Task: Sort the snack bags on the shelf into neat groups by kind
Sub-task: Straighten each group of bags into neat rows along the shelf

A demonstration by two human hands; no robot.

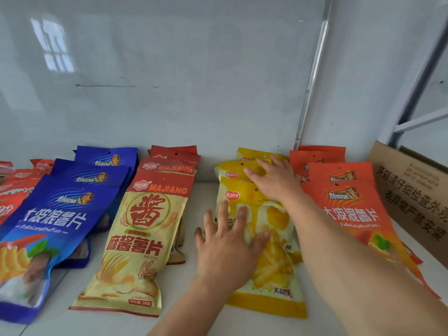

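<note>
Snack bags lie in overlapping rows on a white shelf point(198, 318). From left: red bags point(14, 187), blue chip bags point(55, 219), cream bags with red tops point(143, 241), yellow bags point(274, 282), orange bags point(351, 212). My left hand point(228, 246) lies flat with spread fingers on the front yellow bag. My right hand point(271, 178) reaches further back, fingers straight, pressing on the top of the yellow bags behind it. Neither hand grips anything.
A brown cardboard box point(417, 197) with black print stands at the right end of the shelf. A glossy white back wall point(169, 93) rises behind the bags. Metal frame bars point(412, 98) stand at the right.
</note>
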